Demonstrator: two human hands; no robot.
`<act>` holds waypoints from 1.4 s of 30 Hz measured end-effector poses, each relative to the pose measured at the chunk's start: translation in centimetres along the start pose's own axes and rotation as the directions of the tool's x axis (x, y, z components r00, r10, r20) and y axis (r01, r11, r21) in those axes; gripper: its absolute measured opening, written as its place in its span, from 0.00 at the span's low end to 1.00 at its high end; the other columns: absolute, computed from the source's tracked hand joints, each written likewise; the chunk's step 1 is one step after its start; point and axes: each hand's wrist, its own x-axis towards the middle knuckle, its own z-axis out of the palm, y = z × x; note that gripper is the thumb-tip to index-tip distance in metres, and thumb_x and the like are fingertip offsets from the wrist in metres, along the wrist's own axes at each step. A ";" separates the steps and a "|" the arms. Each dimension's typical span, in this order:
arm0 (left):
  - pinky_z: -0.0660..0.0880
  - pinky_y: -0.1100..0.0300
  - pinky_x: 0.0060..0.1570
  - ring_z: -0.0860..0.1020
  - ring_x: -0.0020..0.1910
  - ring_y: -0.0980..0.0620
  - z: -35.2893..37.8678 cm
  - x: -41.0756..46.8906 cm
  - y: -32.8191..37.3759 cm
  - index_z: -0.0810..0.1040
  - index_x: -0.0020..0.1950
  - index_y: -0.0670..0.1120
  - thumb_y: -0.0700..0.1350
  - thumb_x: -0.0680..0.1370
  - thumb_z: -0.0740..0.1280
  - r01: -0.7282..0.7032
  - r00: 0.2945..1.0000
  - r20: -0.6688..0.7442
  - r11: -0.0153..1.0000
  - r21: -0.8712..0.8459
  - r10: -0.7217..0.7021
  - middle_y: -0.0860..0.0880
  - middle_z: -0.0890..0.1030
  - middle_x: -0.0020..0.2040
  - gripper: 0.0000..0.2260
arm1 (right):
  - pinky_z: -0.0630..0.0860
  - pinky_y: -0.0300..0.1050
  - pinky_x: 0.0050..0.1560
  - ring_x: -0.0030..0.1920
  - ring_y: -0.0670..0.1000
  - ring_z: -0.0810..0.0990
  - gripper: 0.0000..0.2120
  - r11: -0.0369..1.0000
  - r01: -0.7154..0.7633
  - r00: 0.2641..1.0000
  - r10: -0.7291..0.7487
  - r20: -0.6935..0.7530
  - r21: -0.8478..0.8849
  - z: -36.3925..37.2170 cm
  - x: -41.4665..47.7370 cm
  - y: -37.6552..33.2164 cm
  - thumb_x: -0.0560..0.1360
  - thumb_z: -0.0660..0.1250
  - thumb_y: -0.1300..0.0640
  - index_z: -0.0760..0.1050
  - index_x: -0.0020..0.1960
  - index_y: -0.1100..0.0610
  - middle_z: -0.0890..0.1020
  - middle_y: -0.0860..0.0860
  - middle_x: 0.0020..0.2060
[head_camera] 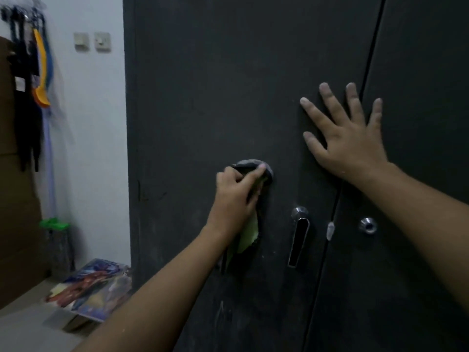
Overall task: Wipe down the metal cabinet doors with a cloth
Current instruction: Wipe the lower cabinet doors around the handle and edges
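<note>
Dark grey metal fills most of the frame: the left cabinet door (215, 85) in the centre, the right cabinet door (426, 97) at the right edge. Right of centre, the right hand (347, 141) lies flat on the left cabinet door, fingers straight and spread. At lower centre, the left hand (236, 196) grips a green-and-grey cloth (250, 233) against the same door, up-left of the chrome handle (299, 237).
</note>
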 end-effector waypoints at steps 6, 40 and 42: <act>0.77 0.48 0.49 0.69 0.52 0.44 0.6 -3.1 -0.1 0.78 0.68 0.54 0.49 0.81 0.67 -0.182 0.956 0.249 0.980 0.078 0.157 0.44 0.71 0.52 0.15 | 0.35 0.70 0.75 0.80 0.55 0.34 0.31 0.998 0.059 0.998 -0.059 0.031 0.010 0.0 -0.5 0.6 0.82 0.50 0.36 0.39 0.80 0.34 0.36 0.42 0.81; 0.74 0.52 0.56 0.69 0.53 0.48 4.0 14.8 9.5 0.76 0.70 0.48 0.48 0.82 0.64 -0.214 0.976 -0.049 0.977 0.012 0.214 0.44 0.70 0.56 0.16 | 0.43 0.50 0.79 0.81 0.48 0.45 0.41 0.977 0.029 0.995 -0.007 -0.103 0.210 -0.9 -3.0 7.8 0.78 0.65 0.41 0.47 0.83 0.48 0.47 0.45 0.82; 0.75 0.52 0.53 0.69 0.52 0.47 3.8 13.5 8.9 0.76 0.70 0.50 0.50 0.82 0.62 -0.330 0.944 0.037 0.943 0.031 0.329 0.43 0.71 0.55 0.17 | 0.41 0.47 0.78 0.81 0.46 0.44 0.43 0.972 0.022 0.995 0.001 -0.096 0.235 -0.9 -3.0 8.0 0.77 0.67 0.42 0.46 0.83 0.49 0.47 0.44 0.82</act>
